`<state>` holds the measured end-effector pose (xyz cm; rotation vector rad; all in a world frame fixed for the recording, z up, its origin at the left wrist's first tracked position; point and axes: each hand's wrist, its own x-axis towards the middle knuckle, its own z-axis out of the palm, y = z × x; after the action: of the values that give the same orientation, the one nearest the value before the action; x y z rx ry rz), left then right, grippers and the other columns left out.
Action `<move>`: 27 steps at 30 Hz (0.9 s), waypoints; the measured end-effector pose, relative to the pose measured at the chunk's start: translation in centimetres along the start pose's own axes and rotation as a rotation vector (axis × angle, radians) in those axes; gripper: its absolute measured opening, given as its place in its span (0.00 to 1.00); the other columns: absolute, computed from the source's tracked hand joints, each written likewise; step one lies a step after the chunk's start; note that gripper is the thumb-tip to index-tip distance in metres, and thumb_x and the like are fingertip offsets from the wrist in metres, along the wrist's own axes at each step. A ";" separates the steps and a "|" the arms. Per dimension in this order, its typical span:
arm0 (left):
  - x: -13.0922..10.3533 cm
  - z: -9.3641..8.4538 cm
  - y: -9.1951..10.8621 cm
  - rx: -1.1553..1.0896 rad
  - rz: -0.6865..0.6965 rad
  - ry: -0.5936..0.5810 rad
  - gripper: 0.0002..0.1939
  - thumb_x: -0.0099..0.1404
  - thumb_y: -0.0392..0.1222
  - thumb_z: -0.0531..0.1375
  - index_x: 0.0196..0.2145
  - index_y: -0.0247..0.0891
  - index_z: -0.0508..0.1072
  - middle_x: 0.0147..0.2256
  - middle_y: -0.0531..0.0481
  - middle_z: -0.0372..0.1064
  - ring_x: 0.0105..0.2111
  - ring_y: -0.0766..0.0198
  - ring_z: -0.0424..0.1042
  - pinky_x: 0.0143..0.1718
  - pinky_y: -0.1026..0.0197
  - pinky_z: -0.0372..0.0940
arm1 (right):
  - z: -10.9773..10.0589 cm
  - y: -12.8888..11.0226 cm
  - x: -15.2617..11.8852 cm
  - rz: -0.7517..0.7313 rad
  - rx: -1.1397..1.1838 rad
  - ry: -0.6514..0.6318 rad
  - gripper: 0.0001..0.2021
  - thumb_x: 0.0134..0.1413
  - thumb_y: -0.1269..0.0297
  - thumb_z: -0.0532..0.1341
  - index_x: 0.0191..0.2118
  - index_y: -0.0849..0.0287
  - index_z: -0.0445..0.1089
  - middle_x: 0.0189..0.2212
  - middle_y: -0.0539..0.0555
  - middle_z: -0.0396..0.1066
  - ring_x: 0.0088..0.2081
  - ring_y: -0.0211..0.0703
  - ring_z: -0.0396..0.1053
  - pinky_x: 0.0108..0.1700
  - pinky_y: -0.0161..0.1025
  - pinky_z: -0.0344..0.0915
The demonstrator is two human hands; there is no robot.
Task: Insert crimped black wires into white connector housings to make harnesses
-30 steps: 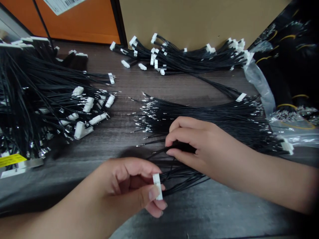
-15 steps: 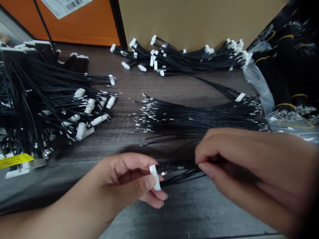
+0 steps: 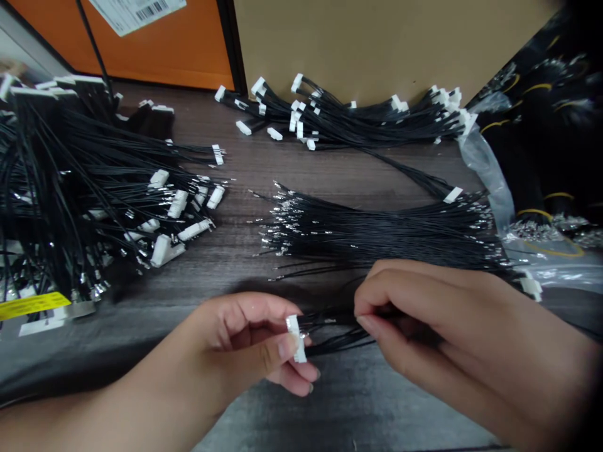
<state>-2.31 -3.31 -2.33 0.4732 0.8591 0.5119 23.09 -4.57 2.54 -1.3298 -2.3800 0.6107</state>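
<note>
- While my left hand [image 3: 238, 351] pinches the white connector [image 3: 293, 324] above the surface [image 3: 339, 411], towards its near edge, I should hold it still.
- My right hand [image 3: 436, 323] pinches a black wire [image 3: 345, 320]; aiming its metal tip [image 3: 330, 321] straight should avoid bending it.

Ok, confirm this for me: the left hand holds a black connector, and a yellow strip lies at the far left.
Not quite: the connector in the left hand is white, not black, as the head view shows. The yellow strip does lie at the far left.
</note>
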 end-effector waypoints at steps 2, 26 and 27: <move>0.2 0.1 0.0 -0.010 -0.005 0.006 0.12 0.58 0.44 0.83 0.37 0.40 0.89 0.30 0.52 0.85 0.28 0.63 0.85 0.32 0.68 0.79 | 0.3 0.0 0.3 -0.058 0.061 0.005 0.11 0.71 0.76 0.54 0.38 0.54 0.67 0.30 0.45 0.70 0.26 0.32 0.65 0.26 0.31 0.59; -0.4 0.3 0.9 -0.013 -0.048 0.001 0.06 0.65 0.39 0.79 0.40 0.43 0.89 0.32 0.51 0.88 0.31 0.64 0.87 0.36 0.70 0.80 | 2.8 -0.6 0.8 -0.056 0.062 0.087 0.16 0.66 0.77 0.52 0.28 0.58 0.69 0.23 0.45 0.67 0.23 0.32 0.64 0.27 0.32 0.62; -0.5 0.3 0.9 -0.010 -0.047 -0.010 0.06 0.66 0.39 0.79 0.40 0.43 0.89 0.31 0.51 0.88 0.31 0.64 0.87 0.36 0.70 0.80 | 2.8 -0.6 0.7 -0.056 0.059 0.105 0.17 0.65 0.77 0.52 0.27 0.57 0.69 0.22 0.45 0.67 0.23 0.32 0.64 0.27 0.32 0.61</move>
<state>-2.53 -2.95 -1.39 0.4456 0.8559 0.4700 20.89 -4.77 0.54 -1.2354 -2.2891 0.5760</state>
